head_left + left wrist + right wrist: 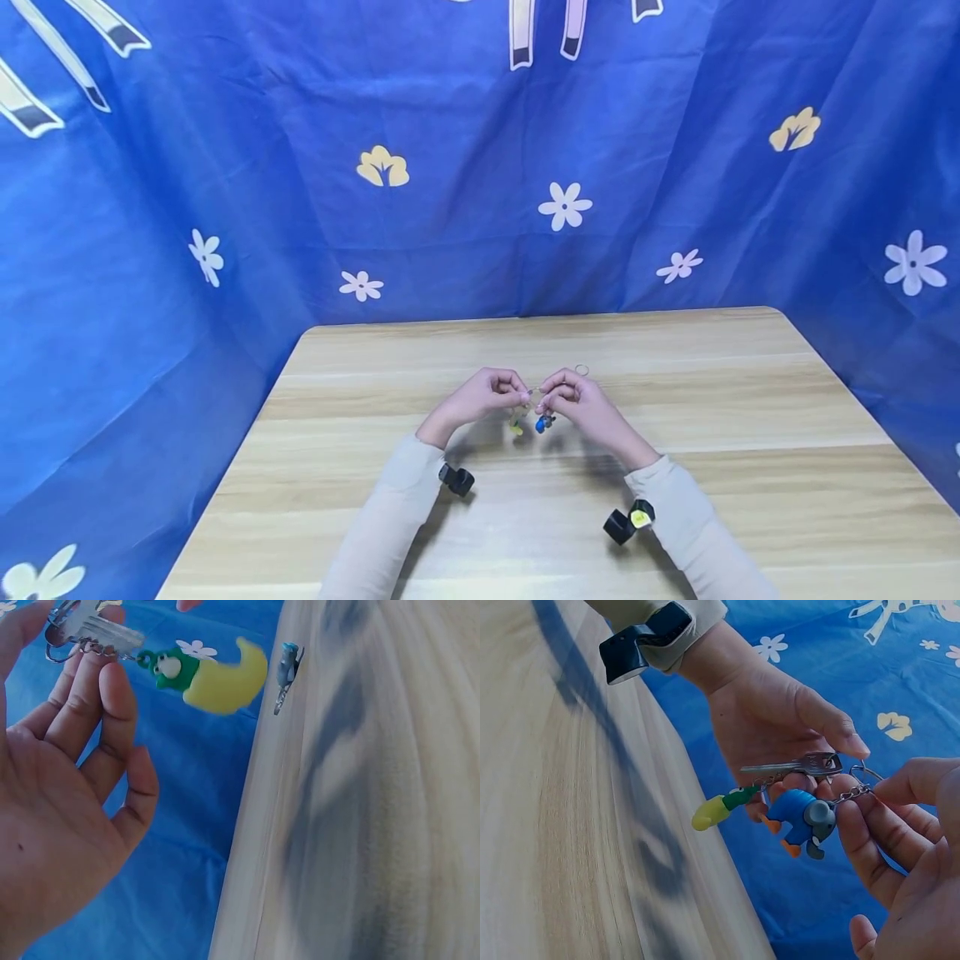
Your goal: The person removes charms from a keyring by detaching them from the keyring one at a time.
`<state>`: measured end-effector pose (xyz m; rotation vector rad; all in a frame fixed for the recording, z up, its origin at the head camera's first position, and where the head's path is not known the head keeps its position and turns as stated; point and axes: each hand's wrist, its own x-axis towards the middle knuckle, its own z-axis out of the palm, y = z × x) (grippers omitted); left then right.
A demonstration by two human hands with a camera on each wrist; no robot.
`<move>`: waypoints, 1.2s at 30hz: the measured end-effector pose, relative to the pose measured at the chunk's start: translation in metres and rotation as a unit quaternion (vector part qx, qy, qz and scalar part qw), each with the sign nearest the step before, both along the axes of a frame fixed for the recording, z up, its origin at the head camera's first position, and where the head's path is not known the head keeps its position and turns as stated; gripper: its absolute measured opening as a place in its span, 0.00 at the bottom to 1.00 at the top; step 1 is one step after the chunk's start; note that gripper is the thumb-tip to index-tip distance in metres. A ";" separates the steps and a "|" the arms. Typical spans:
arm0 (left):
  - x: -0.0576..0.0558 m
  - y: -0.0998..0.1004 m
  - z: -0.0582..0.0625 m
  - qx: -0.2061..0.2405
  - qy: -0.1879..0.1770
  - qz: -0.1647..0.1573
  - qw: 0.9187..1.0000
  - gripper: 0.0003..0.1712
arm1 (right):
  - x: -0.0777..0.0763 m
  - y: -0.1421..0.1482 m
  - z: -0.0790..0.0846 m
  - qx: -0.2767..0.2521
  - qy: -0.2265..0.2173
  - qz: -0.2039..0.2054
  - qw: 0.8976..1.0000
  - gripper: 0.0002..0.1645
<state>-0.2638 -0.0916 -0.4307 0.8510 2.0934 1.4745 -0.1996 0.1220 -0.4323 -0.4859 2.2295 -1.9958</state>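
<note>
Both hands meet above the table, fingertips close together. My left hand [483,396] pinches a silver key [105,634] between thumb and fingers. From the key's ring dangles a charm [225,679] with a green animal head and a yellow curved body. With its thumb and fingertips my right hand [922,847] pinches a metal split ring [866,776] and short chain [851,795]. On that chain hangs a grey elephant charm [799,817] in blue with orange feet. I cannot tell how the ring joins the key.
A loose metal ring [582,369] lies on the wooden table [750,392] just beyond the right hand. The left wrist view shows a small grey object [287,667] with a teal top on the table. Blue patterned cloth [465,250] hangs behind and beside the table.
</note>
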 end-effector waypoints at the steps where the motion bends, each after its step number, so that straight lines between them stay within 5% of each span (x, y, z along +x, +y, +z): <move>1: 0.000 0.000 0.001 -0.003 0.001 0.004 1.000 0.11 | 0.000 0.000 0.000 0.001 0.002 0.000 1.000 0.11; 10: -0.001 -0.002 0.001 -0.006 -0.006 0.030 1.000 0.11 | -0.001 -0.006 0.003 -0.002 0.021 0.015 1.000 0.14; 19: 0.002 0.006 0.000 0.057 -0.038 -0.009 0.998 0.15 | -0.001 -0.003 -0.002 0.007 0.002 -0.006 1.000 0.13; 24: 0.001 0.006 0.003 0.046 -0.015 -0.023 0.999 0.17 | -0.002 0.002 0.000 0.002 -0.010 -0.019 1.000 0.13; 36: 0.001 -0.001 0.000 0.022 -0.038 -0.040 0.998 0.21 | -0.004 0.007 -0.004 -0.002 -0.052 -0.016 0.999 0.13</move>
